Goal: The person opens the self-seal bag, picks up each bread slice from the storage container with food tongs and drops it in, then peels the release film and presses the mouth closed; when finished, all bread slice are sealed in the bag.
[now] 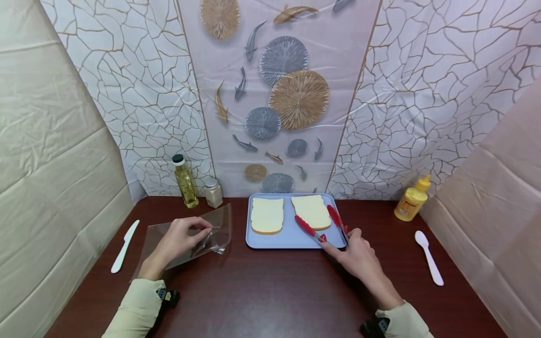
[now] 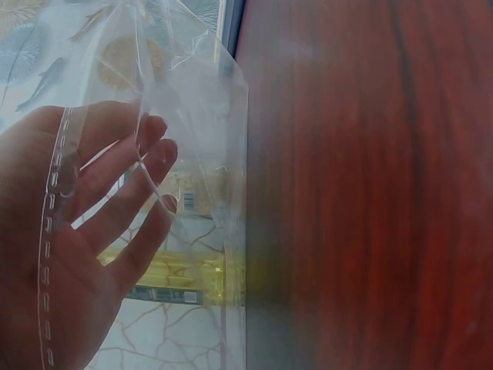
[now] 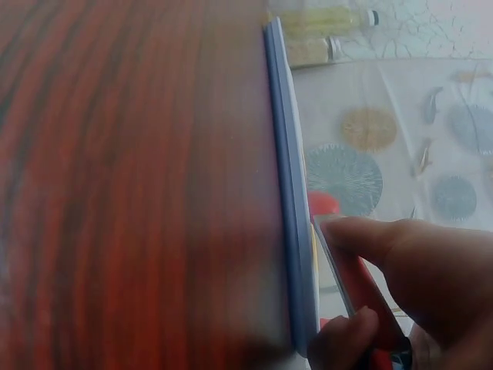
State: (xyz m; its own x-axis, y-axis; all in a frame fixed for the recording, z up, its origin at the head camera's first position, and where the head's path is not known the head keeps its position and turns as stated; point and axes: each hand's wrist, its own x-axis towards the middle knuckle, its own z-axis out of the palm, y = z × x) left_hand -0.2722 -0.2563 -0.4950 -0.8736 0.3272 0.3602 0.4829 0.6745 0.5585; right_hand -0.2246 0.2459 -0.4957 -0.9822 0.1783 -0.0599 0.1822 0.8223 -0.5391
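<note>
My left hand [image 1: 179, 241] pinches a clear plastic bag [image 1: 221, 220] near its right end, at the table's left side. In the left wrist view the film crosses in front of the fingers [image 2: 127, 208]. My right hand [image 1: 357, 256] grips tongs with red ends [image 1: 305, 226], their arms spread apart. Those ends lie over the right bread slice [image 1: 310, 211], one near its lower left and one at its right edge. A second bread slice [image 1: 267, 215] lies flat on the left half of the light blue tray [image 1: 270, 241].
An oil bottle [image 1: 186, 183] and a small jar [image 1: 213, 193] stand at the back left. A white knife [image 1: 125, 246] lies at far left. At right are a yellow squeeze bottle [image 1: 412, 199] and a white spoon [image 1: 429, 258]. Fabric walls enclose the dark table [image 1: 262, 295].
</note>
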